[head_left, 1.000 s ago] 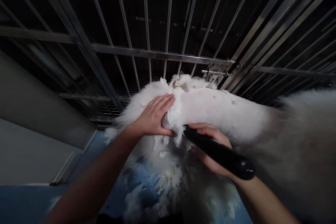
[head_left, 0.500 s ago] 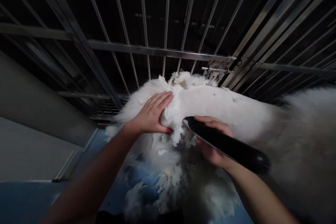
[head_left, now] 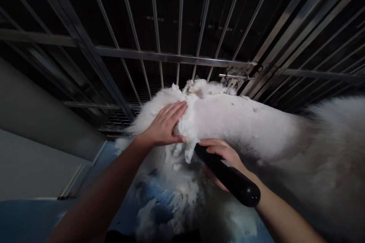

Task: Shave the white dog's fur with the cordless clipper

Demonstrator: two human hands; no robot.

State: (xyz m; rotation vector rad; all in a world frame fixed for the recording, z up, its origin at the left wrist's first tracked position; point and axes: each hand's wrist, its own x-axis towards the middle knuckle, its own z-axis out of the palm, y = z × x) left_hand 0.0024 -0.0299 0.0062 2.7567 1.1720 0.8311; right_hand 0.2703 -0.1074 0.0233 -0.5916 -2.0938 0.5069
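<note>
A white, long-haired animal point(head_left: 256, 125) stands across the view, its back clipped short and its fur long at both ends. On the fluffy fur at the left, my left hand point(head_left: 168, 123) lies with its fingers stretched and thumb apart. My right hand point(head_left: 225, 155) is wrapped round black hair clippers point(head_left: 228, 176). The clippers' front end meets the animal's side at the edge of the uncut fur, so the blade is hidden. A loose roll of cut fur point(head_left: 190, 148) hangs between my left hand and the clippers.
Behind the animal rises a metal cage point(head_left: 171, 57) with upright bars and a bolt latch point(head_left: 236, 75). Tufts of cut fur point(head_left: 182, 197) lie low on the blue floor point(head_left: 31, 216). A pale wall panel point(head_left: 37, 159) stands at the left.
My right hand and the clippers have moved down the animal's side, and the clippers' rear end has swung left and lower. My left hand has stayed nearly in place.
</note>
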